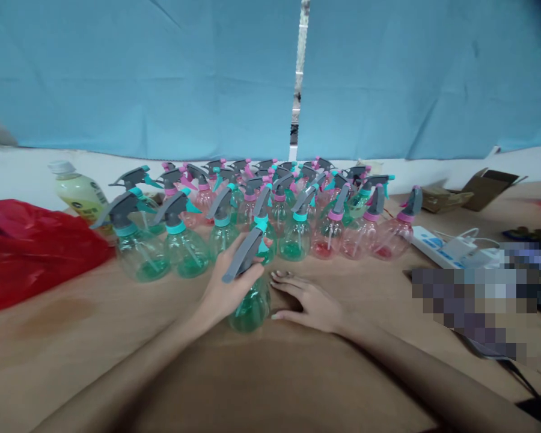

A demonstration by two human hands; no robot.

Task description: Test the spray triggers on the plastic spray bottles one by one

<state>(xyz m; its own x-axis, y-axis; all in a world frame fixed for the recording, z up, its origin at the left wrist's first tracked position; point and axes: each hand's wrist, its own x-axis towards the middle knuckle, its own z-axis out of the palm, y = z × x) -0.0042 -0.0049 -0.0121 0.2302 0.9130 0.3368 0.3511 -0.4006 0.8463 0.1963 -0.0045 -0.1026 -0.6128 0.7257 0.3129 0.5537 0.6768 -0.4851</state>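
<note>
My left hand (228, 282) is wrapped round the neck of a green spray bottle (251, 308) with a grey trigger head, standing upright on the brown table (117, 337). My right hand (309, 300) lies flat on the table just right of that bottle, fingers stretched out toward its base and holding nothing. Behind both hands stand several rows of green spray bottles (184, 246) and pink spray bottles (365, 231), all with grey trigger heads.
A red plastic bag (31, 246) lies at the left. A yellowish drink bottle (81, 192) lies behind it. At the right are a white power strip (437, 246) with cables and open cardboard boxes (473, 189). A blue tarp (162, 72) hangs behind.
</note>
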